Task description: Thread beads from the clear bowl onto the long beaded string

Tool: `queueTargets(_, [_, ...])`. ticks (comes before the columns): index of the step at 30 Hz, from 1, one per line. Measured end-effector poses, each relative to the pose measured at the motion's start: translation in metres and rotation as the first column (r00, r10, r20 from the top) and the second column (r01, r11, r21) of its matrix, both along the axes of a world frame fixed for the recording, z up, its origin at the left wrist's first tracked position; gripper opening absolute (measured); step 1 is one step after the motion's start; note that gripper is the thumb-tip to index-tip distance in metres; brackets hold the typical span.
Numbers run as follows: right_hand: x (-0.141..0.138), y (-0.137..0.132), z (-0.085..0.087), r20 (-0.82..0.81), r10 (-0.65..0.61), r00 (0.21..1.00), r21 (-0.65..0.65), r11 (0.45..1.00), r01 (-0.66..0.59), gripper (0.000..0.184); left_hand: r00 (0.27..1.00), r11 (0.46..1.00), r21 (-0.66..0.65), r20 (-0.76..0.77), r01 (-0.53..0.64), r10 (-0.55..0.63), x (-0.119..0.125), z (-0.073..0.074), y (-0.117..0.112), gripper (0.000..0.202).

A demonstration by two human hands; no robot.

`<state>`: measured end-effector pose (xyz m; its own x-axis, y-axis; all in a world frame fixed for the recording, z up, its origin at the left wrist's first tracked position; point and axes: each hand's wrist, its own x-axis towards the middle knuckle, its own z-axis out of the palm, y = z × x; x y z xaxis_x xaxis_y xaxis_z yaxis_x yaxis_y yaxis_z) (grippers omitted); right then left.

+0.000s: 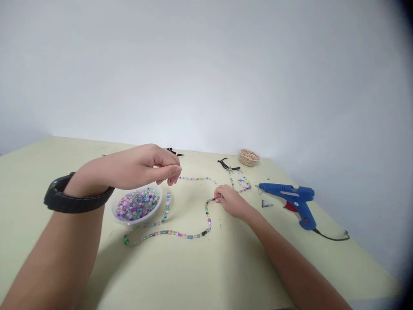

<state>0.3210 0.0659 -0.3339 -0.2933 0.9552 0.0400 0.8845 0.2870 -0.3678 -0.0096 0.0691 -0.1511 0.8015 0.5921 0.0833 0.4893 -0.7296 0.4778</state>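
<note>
My left hand (155, 165), with a black watch (77, 196) on its wrist, is raised above the bowl's right side. Its fingers are pinched on the thread end of a bead string (190, 236), and a short beaded length hangs straight down below them. Multicoloured beads run from there along the table in a loose curve. Near the table's middle, my right hand (230, 200) pinches another part of this string. A white bowl (135, 221) full of small pastel and purple beads (137, 204) stands under my left forearm and hand.
A blue glue gun (287, 193) with a cable lies at right, beside a small silvery scrap (266, 203). Further back are black-handled pliers (229, 165), a bowl of tan bits (249, 158) and dark tools (174, 151) partly behind my left hand. A wall borders the table.
</note>
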Motion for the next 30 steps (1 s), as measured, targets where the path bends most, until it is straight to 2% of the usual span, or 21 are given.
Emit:
queueTargets(3, [0.005, -0.009, 0.004, 0.013, 0.004, 1.0, -0.02, 1.0, -0.004, 0.012, 1.0, 1.0, -0.009, -0.001, -0.006, 0.006, 0.002, 0.001, -0.001, 0.038])
queueTargets(6, [0.021, -0.019, 0.02, 0.036, 0.005, 0.999, -0.076, 0.997, -0.002, 0.009, 1.0, 1.0, -0.017, -0.004, -0.017, 0.017, 0.003, 0.001, -0.002, 0.036])
queueTargets(8, [0.032, -0.024, 0.03, 0.057, -0.075, 0.996, -0.059, 0.995, 0.078, 0.009, 1.0, 1.0, -0.014, -0.007, -0.02, 0.02, 0.003, 0.001, -0.002, 0.035])
queueTargets(10, [0.04, -0.025, 0.034, 0.087, -0.218, 0.972, -0.011, 0.976, 0.22, 0.015, 1.0, 1.0, -0.005, -0.013, -0.017, 0.017, 0.003, 0.001, -0.001, 0.035])
queueTargets(12, [0.04, -0.024, 0.03, 0.12, -0.35, 0.929, 0.016, 0.936, 0.35, 0.036, 1.0, 1.0, 0.004, -0.021, -0.012, 0.012, 0.004, 0.001, -0.001, 0.036])
queueTargets(14, [0.034, -0.023, 0.021, 0.152, -0.424, 0.893, 0.005, 0.904, 0.428, 0.05, 1.0, 1.0, 0.002, -0.025, -0.009, 0.009, 0.005, 0.001, -0.002, 0.036])
queueTargets(16, [0.027, -0.022, 0.01, 0.164, -0.452, 0.877, -0.023, 0.887, 0.462, 0.047, 1.0, 1.0, -0.007, -0.024, -0.011, 0.01, 0.006, 0.002, -0.003, 0.036])
queueTargets(19, [0.023, -0.02, 0.0, 0.137, -0.466, 0.874, -0.083, 0.874, 0.479, 0.032, 1.0, 1.0, -0.024, -0.019, -0.017, 0.017, 0.009, 0.002, -0.004, 0.034])
queueTargets(22, [0.031, -0.019, 0.005, 0.047, -0.45, 0.892, -0.184, 0.874, 0.45, 0.027, 1.0, 0.999, -0.036, -0.017, -0.017, 0.016, 0.009, 0.003, -0.004, 0.034])
queueTargets(25, [0.043, -0.019, 0.02, -0.139, -0.417, 0.898, -0.284, 0.886, 0.367, 0.026, 1.0, 0.999, -0.044, -0.008, -0.014, 0.013, 0.007, 0.002, -0.004, 0.034])
queueTargets(27, [0.051, -0.02, 0.031, -0.304, -0.398, 0.865, -0.312, 0.9, 0.305, 0.026, 1.0, 0.999, -0.047, -0.003, -0.013, 0.013, 0.005, 0.001, -0.003, 0.034])
queueTargets(30, [0.058, -0.024, 0.045, -0.53, -0.35, 0.772, -0.275, 0.933, 0.234, 0.021, 1.0, 0.999, -0.042, 0.003, -0.016, 0.016, 0.002, 0.0, -0.002, 0.033])
